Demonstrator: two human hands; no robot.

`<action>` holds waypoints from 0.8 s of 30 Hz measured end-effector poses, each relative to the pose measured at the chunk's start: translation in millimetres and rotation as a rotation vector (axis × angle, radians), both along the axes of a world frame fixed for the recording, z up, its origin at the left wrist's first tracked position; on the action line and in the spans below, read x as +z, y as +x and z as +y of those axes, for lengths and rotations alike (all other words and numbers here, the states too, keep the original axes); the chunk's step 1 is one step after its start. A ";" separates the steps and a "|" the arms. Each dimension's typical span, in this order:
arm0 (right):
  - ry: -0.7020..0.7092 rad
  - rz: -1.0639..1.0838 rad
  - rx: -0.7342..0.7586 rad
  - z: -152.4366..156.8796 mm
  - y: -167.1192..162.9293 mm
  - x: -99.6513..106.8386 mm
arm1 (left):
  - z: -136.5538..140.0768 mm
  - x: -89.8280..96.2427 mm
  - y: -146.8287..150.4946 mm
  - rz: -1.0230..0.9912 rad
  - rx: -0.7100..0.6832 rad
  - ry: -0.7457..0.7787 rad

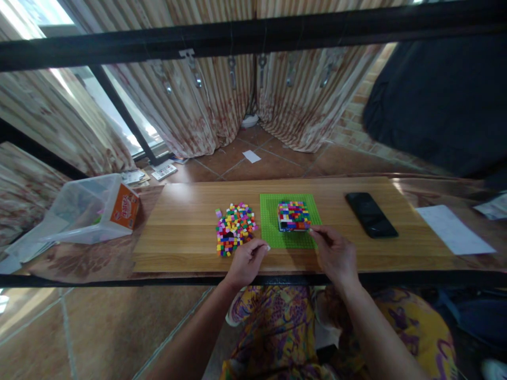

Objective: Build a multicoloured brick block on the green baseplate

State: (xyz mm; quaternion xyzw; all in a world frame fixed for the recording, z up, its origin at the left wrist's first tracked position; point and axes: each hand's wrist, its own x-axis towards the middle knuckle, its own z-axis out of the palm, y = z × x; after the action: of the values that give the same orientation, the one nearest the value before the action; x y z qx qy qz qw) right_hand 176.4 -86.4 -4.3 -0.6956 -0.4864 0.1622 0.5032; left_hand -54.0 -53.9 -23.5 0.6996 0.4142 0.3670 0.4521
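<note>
A block of multicoloured toy bricks (293,215) stands on a green baseplate (269,211). My left hand (246,261) is closed in a pinch at the baseplate's front left edge, with a small white brick (268,248) at its fingertips. Just left of that hand lies a pile of loose coloured bricks (236,226). My right hand (337,254) is over the baseplate's right side, thumb and finger pinched by the front right corner of the block. Whatever is between those fingertips is too small to make out.
The wooden board (186,211) carries the bricks and a black phone (371,214) at right. A clear plastic tub (93,206) with an orange label lies at left. White paper (455,229) sits at far right. A dark metal bar (245,38) crosses above the board.
</note>
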 end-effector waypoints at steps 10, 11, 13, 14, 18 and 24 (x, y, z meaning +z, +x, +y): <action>0.051 -0.081 0.075 30.4 11.1 -6.6 | -0.4 2.8 0.6 0.019 -0.010 0.002; 0.045 -0.080 0.075 31.3 12.1 -8.5 | -0.5 3.7 0.7 0.020 -0.010 0.005; 0.037 -0.066 0.075 32.6 14.0 -13.1 | -0.8 5.3 0.9 0.021 -0.008 0.009; 0.036 -0.049 0.075 33.4 14.9 -15.7 | -1.0 5.9 0.9 0.021 -0.008 0.011; 0.042 0.111 0.028 37.3 14.6 -27.0 | -1.1 6.0 0.7 0.021 -0.007 0.018; 0.049 0.572 -0.060 42.5 4.3 -30.4 | -1.7 5.3 1.0 0.019 -0.003 0.012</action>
State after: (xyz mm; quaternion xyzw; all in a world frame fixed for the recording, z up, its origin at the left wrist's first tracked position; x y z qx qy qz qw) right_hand 180.7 -43.9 -34.8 -0.6232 -0.3076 0.3252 0.6413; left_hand -53.0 -55.6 -18.2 0.7063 0.4153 0.3622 0.4444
